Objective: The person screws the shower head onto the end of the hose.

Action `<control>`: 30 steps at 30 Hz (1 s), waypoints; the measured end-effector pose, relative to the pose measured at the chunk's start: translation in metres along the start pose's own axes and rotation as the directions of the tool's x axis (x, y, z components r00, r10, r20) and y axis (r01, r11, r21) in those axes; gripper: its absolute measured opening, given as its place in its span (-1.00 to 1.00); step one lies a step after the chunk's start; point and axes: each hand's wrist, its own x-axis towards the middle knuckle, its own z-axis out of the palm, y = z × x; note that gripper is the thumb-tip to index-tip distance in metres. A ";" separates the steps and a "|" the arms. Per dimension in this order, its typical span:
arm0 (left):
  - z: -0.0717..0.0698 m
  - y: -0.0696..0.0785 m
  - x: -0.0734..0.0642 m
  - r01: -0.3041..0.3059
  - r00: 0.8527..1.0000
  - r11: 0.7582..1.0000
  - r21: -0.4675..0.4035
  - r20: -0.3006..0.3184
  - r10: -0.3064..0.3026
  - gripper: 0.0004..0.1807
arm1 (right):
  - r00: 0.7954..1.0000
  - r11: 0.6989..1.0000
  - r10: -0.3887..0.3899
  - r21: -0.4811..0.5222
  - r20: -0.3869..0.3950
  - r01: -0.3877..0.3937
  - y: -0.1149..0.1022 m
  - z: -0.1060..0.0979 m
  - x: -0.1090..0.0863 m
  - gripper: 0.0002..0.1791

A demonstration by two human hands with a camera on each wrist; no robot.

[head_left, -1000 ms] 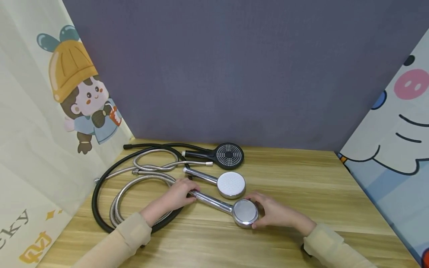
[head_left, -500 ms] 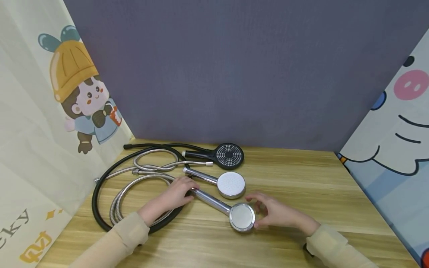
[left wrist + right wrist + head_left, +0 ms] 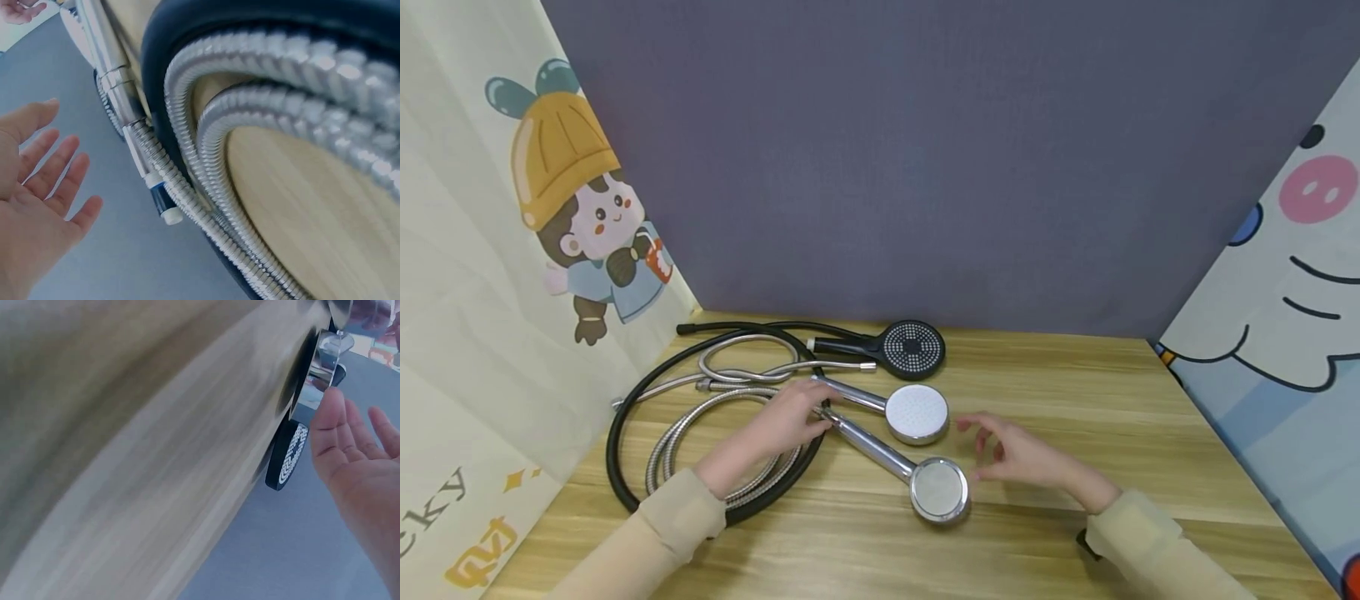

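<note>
The nearest chrome shower head [image 3: 938, 490] lies face up on the table, its handle [image 3: 872, 447] pointing back left. In the left wrist view a ribbed metal hose [image 3: 172, 172] meets the end of that handle. My left hand [image 3: 792, 414] hovers over this joint with fingers spread and straight; the left wrist view shows the hand [image 3: 47, 181] apart from the handle and hose. Beside the shower head's disc, my right hand [image 3: 1018, 454] is raised with loosely bent fingers, holding nothing. Behind lies a second chrome shower head with a white face [image 3: 917, 412].
A black shower head [image 3: 912, 349] lies at the back near the grey panel [image 3: 880, 167]. On the left, a black hose [image 3: 613, 450] loops around coiled metal hoses [image 3: 658, 458]. Printed curtains [image 3: 475, 333] flank the wooden table [image 3: 1075, 392].
The shower head's disc has shifted slightly left and toward me. My right hand has come off it. My left hand has loosened from the handle end and lifted.
</note>
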 end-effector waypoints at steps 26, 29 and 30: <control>0.001 -0.028 0.043 0.140 0.990 0.950 -0.278 0.060 -0.128 -0.54 | 0.990 0.998 0.062 -0.009 -0.129 -0.064 0.012 -0.018 0.050 -0.25; 0.005 -0.035 0.044 0.157 0.987 0.939 -0.307 0.083 -0.138 -0.52 | 0.989 0.997 0.073 0.015 -0.132 -0.071 0.015 -0.015 0.055 -0.26; 0.006 -0.038 0.044 0.161 0.986 0.934 -0.319 0.087 -0.140 -0.51 | 0.988 0.997 0.075 0.019 -0.133 -0.073 0.016 -0.014 0.057 -0.26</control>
